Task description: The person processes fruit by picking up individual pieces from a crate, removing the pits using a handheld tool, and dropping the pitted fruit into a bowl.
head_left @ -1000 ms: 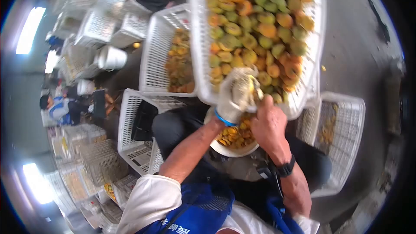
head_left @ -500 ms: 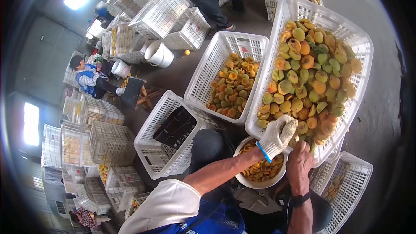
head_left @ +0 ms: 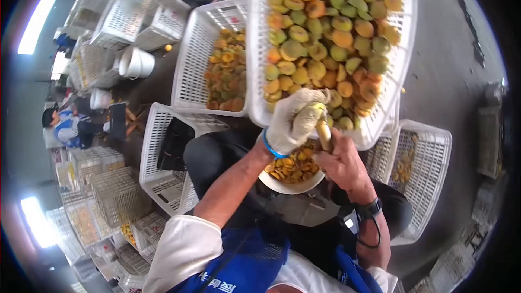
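My left hand [head_left: 296,121], in a whitish glove with a blue cuff, is closed round a yellow-green fruit piece [head_left: 318,107]. My bare right hand [head_left: 342,161] grips a tool with a light wooden handle [head_left: 324,134], its upper end against the fruit. Both hands are above a white bowl [head_left: 287,187] of orange fruit pieces [head_left: 296,165]. Just beyond them stands a large white crate [head_left: 404,70] heaped with green and orange fruit halves [head_left: 331,38].
A second crate [head_left: 187,54] of fruit is left of the large one. Nearer left, a crate [head_left: 149,152] holds a black bag [head_left: 176,144]. Another crate [head_left: 434,184] stands at right. A seated person [head_left: 68,125] works at far left, near white buckets [head_left: 137,63].
The view has shifted right and down. My hands are now raised over the bowl, away from the fruit pile, with a fruit piece in my left hand and the tool handle showing in my right.
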Available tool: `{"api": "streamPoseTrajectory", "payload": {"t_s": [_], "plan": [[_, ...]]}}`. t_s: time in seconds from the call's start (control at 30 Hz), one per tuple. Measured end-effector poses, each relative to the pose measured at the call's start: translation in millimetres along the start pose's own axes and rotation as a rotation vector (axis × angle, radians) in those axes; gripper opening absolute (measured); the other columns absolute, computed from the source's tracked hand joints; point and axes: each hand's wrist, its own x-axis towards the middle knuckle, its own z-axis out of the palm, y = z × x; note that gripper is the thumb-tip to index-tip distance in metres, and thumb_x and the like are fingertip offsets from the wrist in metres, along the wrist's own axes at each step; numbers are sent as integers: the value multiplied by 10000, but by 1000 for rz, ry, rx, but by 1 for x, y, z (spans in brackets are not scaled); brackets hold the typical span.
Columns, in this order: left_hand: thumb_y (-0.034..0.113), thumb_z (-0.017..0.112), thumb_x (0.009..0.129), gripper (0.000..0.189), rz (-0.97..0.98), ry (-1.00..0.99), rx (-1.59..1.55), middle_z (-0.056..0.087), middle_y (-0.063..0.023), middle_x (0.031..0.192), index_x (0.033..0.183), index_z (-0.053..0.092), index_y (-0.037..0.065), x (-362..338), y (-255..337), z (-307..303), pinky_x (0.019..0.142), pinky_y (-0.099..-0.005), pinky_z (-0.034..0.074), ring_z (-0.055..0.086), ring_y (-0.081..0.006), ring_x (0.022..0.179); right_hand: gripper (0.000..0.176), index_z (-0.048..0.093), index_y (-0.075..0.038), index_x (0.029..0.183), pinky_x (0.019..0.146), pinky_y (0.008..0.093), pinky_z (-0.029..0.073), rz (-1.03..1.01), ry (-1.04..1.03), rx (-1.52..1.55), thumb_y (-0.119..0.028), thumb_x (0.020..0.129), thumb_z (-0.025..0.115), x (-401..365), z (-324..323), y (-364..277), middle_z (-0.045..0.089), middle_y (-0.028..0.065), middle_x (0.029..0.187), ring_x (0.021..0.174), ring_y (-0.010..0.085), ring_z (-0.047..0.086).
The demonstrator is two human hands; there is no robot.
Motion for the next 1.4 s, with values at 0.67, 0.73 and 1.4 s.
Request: {"api": "streamPoseTrajectory", "payload": {"t_s": [0.67, 0.73, 1.4], "plan": [[378, 516, 1111, 434, -252, 69, -128, 746, -99, 984, 1152, 695, -15, 8, -17, 13, 769, -327, 596, 715, -174, 839, 292, 503, -12, 986, 635, 562, 522, -154, 319, -695, -63, 787, 711, 3, 17, 35, 662, 223, 727, 707, 467, 673], [383, 518, 1110, 441, -255, 69, -111, 747, -98, 973, 1156, 695, -18, 4, -17, 9, 767, -327, 596, 714, -172, 833, 260, 500, -1, 970, 643, 556, 524, -179, 278, -658, -54, 805, 694, 2, 16, 36, 653, 247, 736, 728, 488, 664], [244, 608, 1080, 282, -195, 64, -22, 744, -85, 1067, 1169, 664, -18, -3, -19, 4, 771, -275, 572, 688, -129, 883, 232, 522, 24, 938, 668, 487, 529, -216, 69, -250, -36, 780, 680, 10, 14, 53, 607, 229, 708, 731, 409, 657]]}}
